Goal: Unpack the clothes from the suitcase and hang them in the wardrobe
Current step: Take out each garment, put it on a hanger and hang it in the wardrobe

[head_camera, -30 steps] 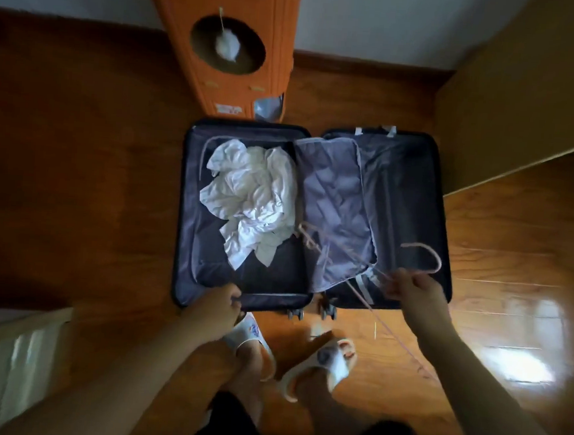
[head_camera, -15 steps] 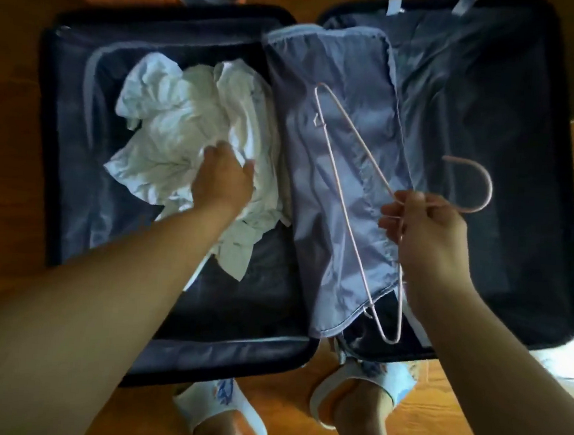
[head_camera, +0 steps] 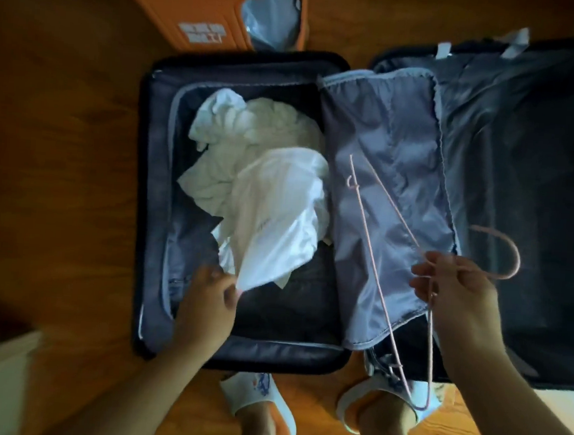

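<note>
I am pinching with my left hand (head_camera: 209,295) 1 corner of the white garment (head_camera: 266,202) at 10 o'clock in the suitcase (head_camera: 150,207), lifting slowly, while my right hand (head_camera: 457,290) is gripping the hanger (head_camera: 375,244) at 3 o'clock, ready to thread.

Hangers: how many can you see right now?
1. A pink wire hanger is held in the right hand over the suitcase's grey divider flap. More could be hidden under the white clothes or the flap.
</note>
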